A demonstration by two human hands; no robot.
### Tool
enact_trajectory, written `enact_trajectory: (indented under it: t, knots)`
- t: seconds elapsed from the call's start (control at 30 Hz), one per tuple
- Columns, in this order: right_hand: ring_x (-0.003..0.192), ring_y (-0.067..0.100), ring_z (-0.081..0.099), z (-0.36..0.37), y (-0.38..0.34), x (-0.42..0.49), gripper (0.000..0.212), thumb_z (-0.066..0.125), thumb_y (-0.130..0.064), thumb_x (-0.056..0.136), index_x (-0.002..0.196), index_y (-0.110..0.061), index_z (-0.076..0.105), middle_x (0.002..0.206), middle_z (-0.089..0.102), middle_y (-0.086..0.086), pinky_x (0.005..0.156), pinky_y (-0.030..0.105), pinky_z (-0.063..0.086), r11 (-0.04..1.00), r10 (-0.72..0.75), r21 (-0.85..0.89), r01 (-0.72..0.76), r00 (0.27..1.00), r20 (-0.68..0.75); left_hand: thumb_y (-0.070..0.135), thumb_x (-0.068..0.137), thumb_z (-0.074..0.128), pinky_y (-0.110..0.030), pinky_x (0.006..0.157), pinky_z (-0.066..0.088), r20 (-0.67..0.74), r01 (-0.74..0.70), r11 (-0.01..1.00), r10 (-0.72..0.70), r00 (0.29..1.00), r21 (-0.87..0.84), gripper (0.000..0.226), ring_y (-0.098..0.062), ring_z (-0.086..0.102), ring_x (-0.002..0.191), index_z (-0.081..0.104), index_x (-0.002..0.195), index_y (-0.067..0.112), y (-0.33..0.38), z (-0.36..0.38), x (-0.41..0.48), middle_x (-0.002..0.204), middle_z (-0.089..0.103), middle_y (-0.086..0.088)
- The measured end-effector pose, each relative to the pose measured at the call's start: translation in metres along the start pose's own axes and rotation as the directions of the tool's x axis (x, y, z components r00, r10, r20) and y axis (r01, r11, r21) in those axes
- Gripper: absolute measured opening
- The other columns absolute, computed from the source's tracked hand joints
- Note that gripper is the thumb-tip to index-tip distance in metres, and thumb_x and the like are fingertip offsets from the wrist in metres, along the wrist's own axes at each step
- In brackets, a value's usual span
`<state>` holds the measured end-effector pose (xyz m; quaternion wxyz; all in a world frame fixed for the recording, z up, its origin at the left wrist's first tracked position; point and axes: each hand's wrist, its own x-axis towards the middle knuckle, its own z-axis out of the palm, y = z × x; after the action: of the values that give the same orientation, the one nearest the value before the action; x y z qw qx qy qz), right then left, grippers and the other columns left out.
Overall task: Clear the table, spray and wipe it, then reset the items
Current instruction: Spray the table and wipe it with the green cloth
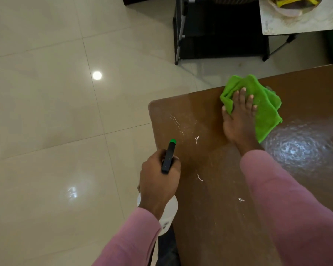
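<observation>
A brown wooden table [210, 217] fills the lower right, its top wet with streaks and droplets. My right hand [238, 120] presses flat on a crumpled green cloth [265, 110] near the table's far edge, fingers straight. My left hand [158, 181] grips a spray bottle [168, 158] at the table's left edge; its dark head with a green nozzle tip points forward, and its white body shows below my wrist.
Glossy cream floor tiles [46, 112] spread to the left. A dark folding stand with metal legs [217, 29] sits beyond the table. A pale side table [300, 24] at the top right holds a bowl with a yellow packet [294, 2].
</observation>
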<state>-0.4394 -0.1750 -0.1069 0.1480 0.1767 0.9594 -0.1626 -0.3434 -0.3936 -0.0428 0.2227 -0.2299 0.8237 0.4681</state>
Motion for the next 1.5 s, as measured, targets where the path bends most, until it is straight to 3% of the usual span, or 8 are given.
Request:
enact_trajectory:
  t: [0.13, 0.27, 0.47, 0.57, 0.8, 1.03, 1.27, 1.5]
  knots:
    - [0.147, 0.033, -0.008, 0.034, -0.066, -0.022, 0.065, 0.034, -0.036, 0.1, 0.153, -0.011, 0.006, 0.161, -0.004, 0.007, 0.116, 0.043, -0.009, 0.981, -0.184, -0.062, 0.186, 0.983, 0.028, 0.037, 0.086, 0.057, -0.045, 0.05, 0.054, -0.019, -0.004, 0.999, 0.003, 1.0, -0.042, 0.015, -0.023, 0.056, 0.049, 0.058, 0.075, 0.028, 0.0, -0.004, 0.007, 0.055, 0.056, 0.005]
    - [0.148, 0.025, -0.007, 0.04, -0.06, -0.051, 0.085, 0.053, -0.023, 0.085, 0.153, -0.016, 0.003, 0.16, -0.007, -0.002, 0.118, 0.038, -0.009, 0.752, -0.588, -0.189, 0.632, 0.772, 0.241, 0.037, 0.081, 0.056, -0.037, 0.043, 0.047, -0.064, -0.023, 0.999, 0.021, 0.998, -0.034, 0.016, -0.016, 0.055, 0.045, 0.057, 0.071, 0.025, -0.002, -0.014, 0.013, 0.056, 0.058, 0.004]
    - [0.148, 0.033, -0.003, 0.017, -0.056, -0.012, 0.063, 0.034, -0.032, 0.101, 0.153, -0.008, 0.008, 0.161, 0.0, 0.011, 0.12, 0.045, -0.002, 0.989, -0.101, -0.107, 0.101, 0.995, 0.005, 0.028, 0.088, 0.059, -0.021, 0.04, 0.038, -0.039, 0.023, 1.0, -0.024, 0.999, -0.022, 0.021, -0.009, 0.045, 0.043, 0.056, 0.068, 0.025, -0.016, -0.03, 0.013, 0.052, 0.054, 0.005]
    - [0.147, 0.034, -0.005, 0.038, -0.108, -0.022, 0.063, 0.033, -0.034, 0.101, 0.153, -0.01, 0.007, 0.161, -0.001, 0.009, 0.119, 0.046, -0.005, 0.973, -0.199, -0.11, 0.201, 0.979, 0.035, 0.026, 0.09, 0.058, -0.036, 0.044, 0.046, -0.029, 0.049, 0.997, -0.051, 0.998, -0.063, 0.02, -0.016, 0.048, 0.048, 0.058, 0.071, 0.022, -0.022, -0.032, 0.009, 0.057, 0.056, -0.003]
    - [0.147, 0.023, -0.006, 0.052, -0.081, -0.073, 0.078, 0.042, -0.023, 0.084, 0.153, -0.017, 0.006, 0.16, -0.003, -0.001, 0.119, 0.041, -0.005, 0.562, -0.72, -0.213, 0.799, 0.6, 0.349, 0.022, 0.086, 0.061, -0.034, 0.046, 0.042, -0.09, 0.028, 0.999, -0.03, 0.996, -0.021, 0.018, -0.026, 0.055, 0.052, 0.057, 0.069, 0.018, -0.033, -0.047, 0.004, 0.056, 0.059, -0.004]
    - [0.148, 0.03, -0.002, 0.041, -0.067, -0.059, 0.066, 0.042, -0.029, 0.098, 0.153, -0.012, 0.009, 0.161, 0.001, 0.007, 0.119, 0.042, -0.004, 0.95, -0.266, -0.155, 0.271, 0.963, 0.054, 0.015, 0.087, 0.064, -0.02, 0.04, 0.038, -0.088, 0.026, 1.0, -0.027, 0.996, -0.011, 0.022, -0.017, 0.05, 0.047, 0.055, 0.067, 0.021, -0.034, -0.048, -0.003, 0.057, 0.057, -0.001]
    - [0.147, 0.026, -0.001, 0.073, -0.07, -0.133, 0.075, 0.047, -0.022, 0.086, 0.152, -0.016, 0.015, 0.16, 0.005, 0.001, 0.119, 0.044, -0.001, 0.68, -0.664, -0.153, 0.717, 0.691, 0.286, 0.019, 0.082, 0.06, -0.033, 0.047, 0.036, -0.041, -0.009, 0.998, 0.007, 0.999, -0.055, 0.019, -0.023, 0.046, 0.048, 0.053, 0.066, 0.016, -0.034, -0.045, -0.008, 0.052, 0.054, -0.003]
    - [0.148, 0.027, -0.001, 0.032, -0.003, -0.084, 0.064, 0.043, -0.025, 0.099, 0.153, -0.012, 0.012, 0.161, 0.004, 0.006, 0.119, 0.038, -0.004, 0.971, -0.214, -0.102, 0.219, 0.975, 0.053, 0.024, 0.086, 0.061, -0.034, 0.044, 0.046, -0.024, -0.052, 0.998, 0.053, 0.998, 0.018, 0.016, -0.024, 0.057, 0.05, 0.058, 0.071, 0.023, -0.042, -0.046, -0.013, 0.056, 0.058, 0.001]
